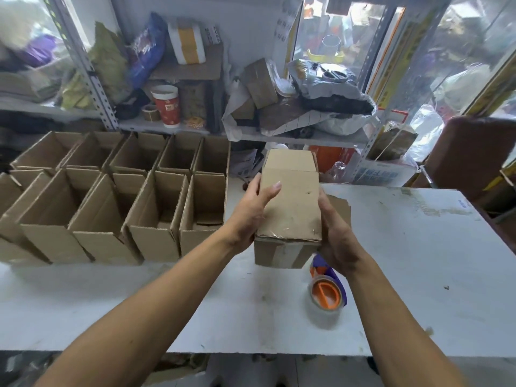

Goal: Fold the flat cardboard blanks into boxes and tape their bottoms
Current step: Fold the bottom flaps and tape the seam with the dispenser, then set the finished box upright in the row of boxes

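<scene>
A folded brown cardboard box (pixel 291 208) is held above the white table (pixel 418 261), its taped bottom end turned toward me. My left hand (pixel 251 210) grips its left side with the thumb lying on the top face. My right hand (pixel 336 236) clasps its right side. A flat cardboard blank (pixel 341 206) lies on the table behind my right hand, mostly hidden. A clear tape roll in an orange and purple dispenser (pixel 326 296) rests on the table just below the box.
Two rows of several open, upright finished boxes (pixel 117 196) fill the table's left half. Behind stands a metal shelf (pixel 279 136) crowded with bags, a red paper cup (pixel 167 106) and parcels. A brown chair back (pixel 472 152) is at the right.
</scene>
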